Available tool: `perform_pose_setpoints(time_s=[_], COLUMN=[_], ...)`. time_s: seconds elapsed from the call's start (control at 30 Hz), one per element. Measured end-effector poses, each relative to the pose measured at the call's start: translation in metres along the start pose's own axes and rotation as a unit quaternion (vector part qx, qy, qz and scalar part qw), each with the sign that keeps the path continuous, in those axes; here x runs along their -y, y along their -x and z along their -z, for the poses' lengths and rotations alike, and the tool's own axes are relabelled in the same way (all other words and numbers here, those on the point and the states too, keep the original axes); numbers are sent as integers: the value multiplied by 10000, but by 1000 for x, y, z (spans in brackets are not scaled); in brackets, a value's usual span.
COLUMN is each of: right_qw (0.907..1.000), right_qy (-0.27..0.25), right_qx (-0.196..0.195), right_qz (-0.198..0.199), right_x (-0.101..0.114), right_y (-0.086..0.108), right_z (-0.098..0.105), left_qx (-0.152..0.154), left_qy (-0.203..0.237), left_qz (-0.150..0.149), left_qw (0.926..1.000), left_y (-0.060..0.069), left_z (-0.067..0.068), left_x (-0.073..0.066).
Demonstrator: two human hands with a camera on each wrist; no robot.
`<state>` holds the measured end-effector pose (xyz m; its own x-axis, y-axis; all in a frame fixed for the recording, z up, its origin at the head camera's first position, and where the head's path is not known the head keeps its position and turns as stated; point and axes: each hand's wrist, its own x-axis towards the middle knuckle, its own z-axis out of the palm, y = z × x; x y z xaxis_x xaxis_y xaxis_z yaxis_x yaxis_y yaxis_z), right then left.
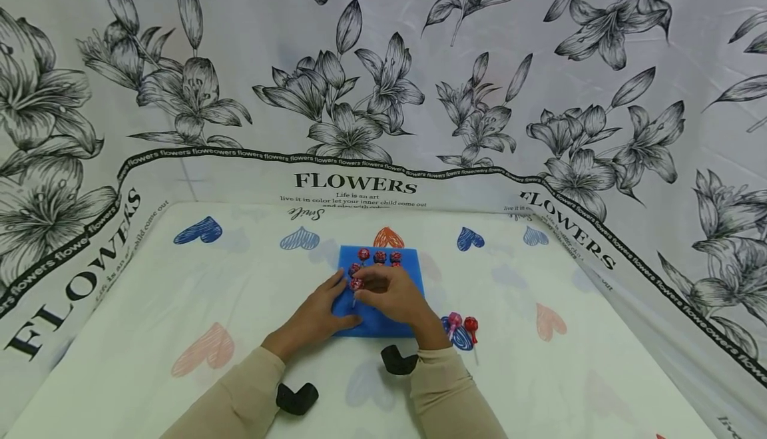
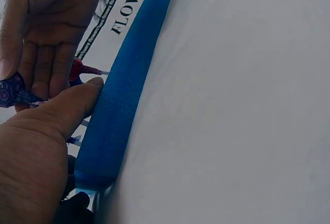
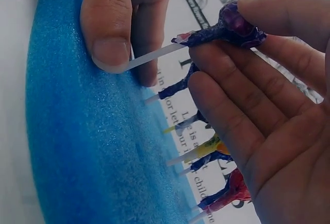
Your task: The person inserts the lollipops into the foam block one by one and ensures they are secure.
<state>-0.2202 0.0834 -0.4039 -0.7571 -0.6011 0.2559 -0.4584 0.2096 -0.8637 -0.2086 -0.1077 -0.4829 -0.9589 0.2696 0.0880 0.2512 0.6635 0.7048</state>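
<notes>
My right hand (image 1: pixel 392 296) pinches a purple-wrapped lollipop (image 3: pixel 234 28) by its head, between thumb and fingers. Its white stick (image 3: pixel 154 57) slants down to the blue foam block (image 1: pixel 383 322); whether the tip is in the foam I cannot tell. My left hand (image 1: pixel 314 316) rests on the block's left side, fingers extended, a fingertip beside the stick in the right wrist view. Several other wrapped lollipops, one of them a red-wrapped lollipop (image 1: pixel 363 253), stand with their sticks in the foam farther back. The right hand partly hides them in the head view.
Right of the block, a pink lollipop (image 1: pixel 455 320) and a red lollipop (image 1: pixel 471 324) lie on the heart-printed tablecloth (image 1: pixel 509 386). Black blocky pieces, such as the left black piece (image 1: pixel 297 399), sit by each wrist. A flower-printed curtain (image 1: pixel 467 92) hangs behind the table.
</notes>
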Motion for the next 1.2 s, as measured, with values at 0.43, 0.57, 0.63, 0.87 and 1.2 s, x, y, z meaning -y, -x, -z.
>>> perform_pose_setpoints(time_s=[0.43, 0.57, 0.63, 0.87, 1.2], right_qw=[9996, 9995, 9994, 9993, 9958], right_qy=[154, 59, 43, 124, 301], right_qx=[172, 222, 246, 247, -424], right_qz=[-174, -208, -247, -237, 749], right_x=[-45, -46, -45, -18, 25], right_y=[-6, -6, -6, 2, 15], right_z=[-6, -6, -6, 5, 40], left_qx=[-18, -31, -20, 17, 31], left_qy=[-41, -8, -3, 19, 127], left_qz=[-17, -34, -34, 16, 124], left_qw=[10000, 10000, 10000, 10000, 9998], left_y=[0, -1, -1, 0, 0], left_z=[1, 1, 0, -2, -2], left_x=[-1, 0, 0, 3, 2])
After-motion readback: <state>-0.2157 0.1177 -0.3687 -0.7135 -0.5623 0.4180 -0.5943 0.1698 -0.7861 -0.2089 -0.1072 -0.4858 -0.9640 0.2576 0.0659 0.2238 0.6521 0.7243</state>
